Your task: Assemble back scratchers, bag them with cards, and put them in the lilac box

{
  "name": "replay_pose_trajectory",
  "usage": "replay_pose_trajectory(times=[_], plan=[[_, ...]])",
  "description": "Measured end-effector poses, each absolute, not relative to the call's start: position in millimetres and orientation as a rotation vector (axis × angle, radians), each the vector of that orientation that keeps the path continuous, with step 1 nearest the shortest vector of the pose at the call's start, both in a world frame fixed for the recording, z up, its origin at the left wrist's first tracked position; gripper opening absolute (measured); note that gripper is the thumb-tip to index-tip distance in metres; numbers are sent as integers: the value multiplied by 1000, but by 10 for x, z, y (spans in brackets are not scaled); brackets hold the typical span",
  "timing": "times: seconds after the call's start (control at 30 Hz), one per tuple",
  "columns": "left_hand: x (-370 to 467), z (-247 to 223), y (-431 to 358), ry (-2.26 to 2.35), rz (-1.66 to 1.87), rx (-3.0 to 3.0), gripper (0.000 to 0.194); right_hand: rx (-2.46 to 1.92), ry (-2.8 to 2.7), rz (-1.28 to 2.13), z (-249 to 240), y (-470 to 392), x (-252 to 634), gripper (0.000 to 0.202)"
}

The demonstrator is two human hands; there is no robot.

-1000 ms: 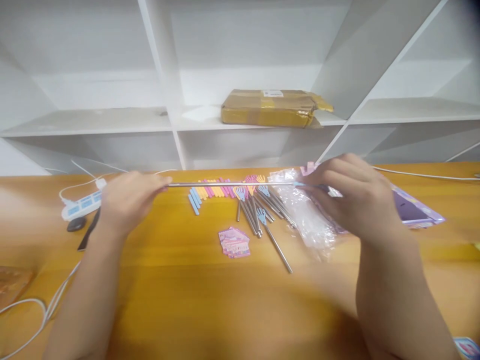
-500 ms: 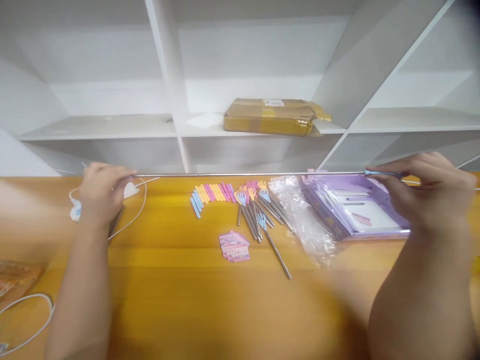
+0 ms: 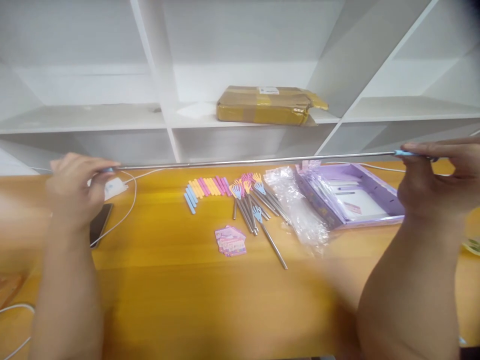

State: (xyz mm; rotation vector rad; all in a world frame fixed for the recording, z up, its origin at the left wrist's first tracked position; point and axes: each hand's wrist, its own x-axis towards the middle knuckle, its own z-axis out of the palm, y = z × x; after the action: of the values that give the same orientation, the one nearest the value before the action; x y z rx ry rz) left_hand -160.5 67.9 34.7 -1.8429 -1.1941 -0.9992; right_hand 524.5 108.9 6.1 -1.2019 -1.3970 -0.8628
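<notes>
Shelving (image 3: 152, 60): big white unit, ran right across the back.

Tabletop (image 3: 168, 290): yellow-brown wood, all the small stuff sat on it.

Telescopic rod (image 3: 262, 161): thin silver tube, up in the air in front of the shelving, a touch higher at the right end. Step in hand looked like holding it out long; couldn't tell if that was full stretch. Next move, I'd guess, called for both grips staying firm and in line so the tube didn't bend.

Cardboard box (image 3: 262, 107): taped up, one end torn, on a shelf.

Purple tray (image 3: 382, 220): open, right side, few bits inside.

Plastic bags (image 3: 300, 215): clear, crumpled, up against the tray.

Right hand (image 3: 437, 175): pinched round the rod's pale blue end.

Left hand (image 3: 77, 185): fingers closed on the other end, also a bit of blue showing.

Back scratchers (image 3: 247, 215): heaped mid-table, little hand-shaped heads, one blue-headed one lying apart.

Phone (image 3: 98, 227): dark, just by the left forearm.

Cards (image 3: 230, 241): pink, loosely fanned, nearer me than the heap.

Coloured sticks (image 3: 208, 187): blue, yellow, pink, roughly in a row left of the scratchers.
</notes>
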Motion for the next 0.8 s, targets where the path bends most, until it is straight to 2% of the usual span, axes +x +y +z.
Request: replay_pose_trajectory(times=[0.13,0.3,0.6,0.8], plan=[[-1575,345,677,-1241,-968,-1893,16,-1104,-1517,-912,165,969,5164,27],[-1599,359,661,-1250,-880,-1865,20,-1139,-1652,-908,238,836,5042,30],[-1650,274,721,-1242,-667,-1906,28,-1300,-1738,-766,91,1012,5037,13],[-1573,316,613,-1283,-671,-1930,30,-1319,-1682,-829,133,1000,5008,16]])
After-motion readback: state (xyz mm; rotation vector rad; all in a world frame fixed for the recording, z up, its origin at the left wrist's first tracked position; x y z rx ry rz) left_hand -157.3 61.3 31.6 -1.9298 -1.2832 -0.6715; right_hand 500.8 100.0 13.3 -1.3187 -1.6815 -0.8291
